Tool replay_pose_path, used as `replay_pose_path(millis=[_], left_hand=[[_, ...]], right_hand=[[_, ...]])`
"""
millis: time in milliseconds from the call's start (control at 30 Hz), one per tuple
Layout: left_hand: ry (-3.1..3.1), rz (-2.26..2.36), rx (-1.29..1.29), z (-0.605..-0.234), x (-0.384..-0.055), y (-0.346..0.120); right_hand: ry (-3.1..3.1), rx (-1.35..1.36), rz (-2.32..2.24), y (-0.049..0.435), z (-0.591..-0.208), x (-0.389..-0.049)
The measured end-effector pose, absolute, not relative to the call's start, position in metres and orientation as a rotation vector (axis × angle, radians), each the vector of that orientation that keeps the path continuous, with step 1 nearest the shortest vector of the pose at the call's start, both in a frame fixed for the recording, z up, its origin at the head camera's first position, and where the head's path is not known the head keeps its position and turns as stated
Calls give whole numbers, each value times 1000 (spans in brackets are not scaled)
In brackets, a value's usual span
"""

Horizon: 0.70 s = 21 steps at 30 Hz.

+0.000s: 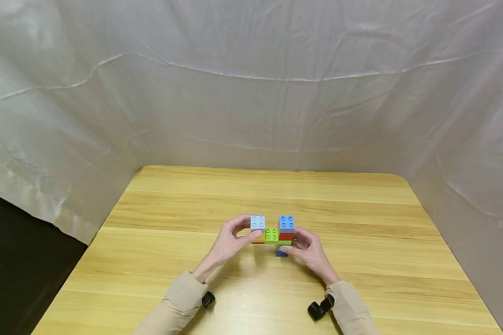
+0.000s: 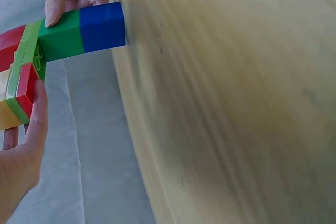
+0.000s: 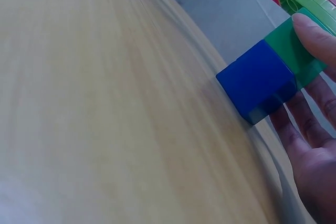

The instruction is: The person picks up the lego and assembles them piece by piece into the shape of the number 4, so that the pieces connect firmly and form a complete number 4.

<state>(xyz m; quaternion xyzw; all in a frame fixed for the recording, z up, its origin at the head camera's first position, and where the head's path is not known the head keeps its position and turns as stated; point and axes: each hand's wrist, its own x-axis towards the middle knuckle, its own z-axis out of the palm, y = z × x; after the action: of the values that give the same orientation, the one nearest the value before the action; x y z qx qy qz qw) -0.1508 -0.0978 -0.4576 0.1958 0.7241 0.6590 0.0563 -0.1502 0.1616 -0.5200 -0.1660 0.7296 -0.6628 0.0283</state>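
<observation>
Both hands hold one toy-brick structure, built on a long light-green brick (image 1: 271, 235). On its left end stand a yellow brick (image 2: 7, 116) and a light-blue brick (image 1: 257, 220), with a red brick (image 2: 26, 86) underneath. The right end carries a red brick (image 1: 286, 236) topped by a blue brick (image 1: 287, 222). Below that end hang a green brick (image 2: 61, 36) and a dark-blue brick (image 3: 257, 80). My left hand (image 1: 230, 242) grips the left stack between thumb and fingers. With thumb and fingers, my right hand (image 1: 311, 253) pinches the green brick. Whether the dark-blue brick touches the table, I cannot tell.
A wooden table (image 1: 184, 200) lies beneath the hands. Pale cloth (image 1: 251, 102) hangs behind and along both sides of it. Black devices (image 1: 316, 311) are strapped at the wrists over beige sleeves (image 1: 352, 302). Dark floor (image 1: 21, 260) shows at the left.
</observation>
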Motion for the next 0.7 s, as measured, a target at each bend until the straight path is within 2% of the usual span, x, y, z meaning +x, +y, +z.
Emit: replay_pose_path(millis=[200, 700], left_hand=[[2104, 1989, 617, -460, -149, -97], [2173, 2010, 553, -465, -161, -92]], right_hand=[[2262, -479, -2064, 161, -519, -149], [2338, -149, -2042, 153, -503, -147]])
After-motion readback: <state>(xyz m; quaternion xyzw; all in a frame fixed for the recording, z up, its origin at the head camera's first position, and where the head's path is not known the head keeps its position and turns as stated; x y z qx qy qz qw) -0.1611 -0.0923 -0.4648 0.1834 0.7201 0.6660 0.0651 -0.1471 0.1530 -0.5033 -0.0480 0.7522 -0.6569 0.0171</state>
